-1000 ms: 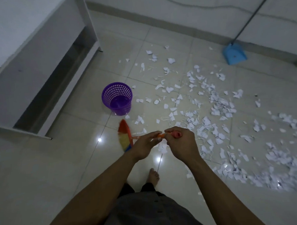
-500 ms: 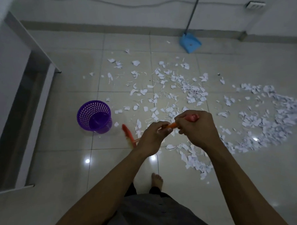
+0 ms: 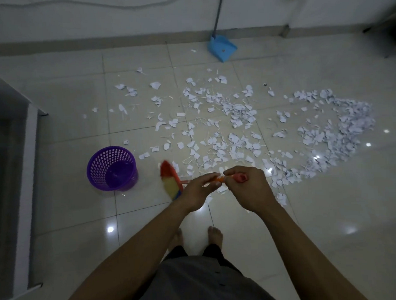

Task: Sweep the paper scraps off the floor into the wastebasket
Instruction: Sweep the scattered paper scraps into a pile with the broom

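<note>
Two hands are working one short broom (image 3: pixel 170 185) as I am monitoring remotely: the left hand (image 3: pixel 197 190) is pinching the orange handle (image 3: pixel 219 179) lower down, probably to steer, while the right hand (image 3: pixel 248 188) is clenching its red end to drive. Its blurred head is hanging low just beside the upright purple wastebasket (image 3: pixel 112 168). Paper scraps (image 3: pixel 237 130) are littering the middle of the floor (image 3: pixel 71 223), heaping toward its right edge. A blue dustpan (image 3: pixel 222 48) is waiting at the far edge.

— Which colours lie near you?
— Your broom (image 3: pixel 170 185) shows red, yellow and blue bristles; left of it, the purple wastebasket (image 3: pixel 111 168) has a lattice pattern. The paper scraps (image 3: pixel 341 132) are white, the far dustpan (image 3: pixel 222 48) blue.
</note>
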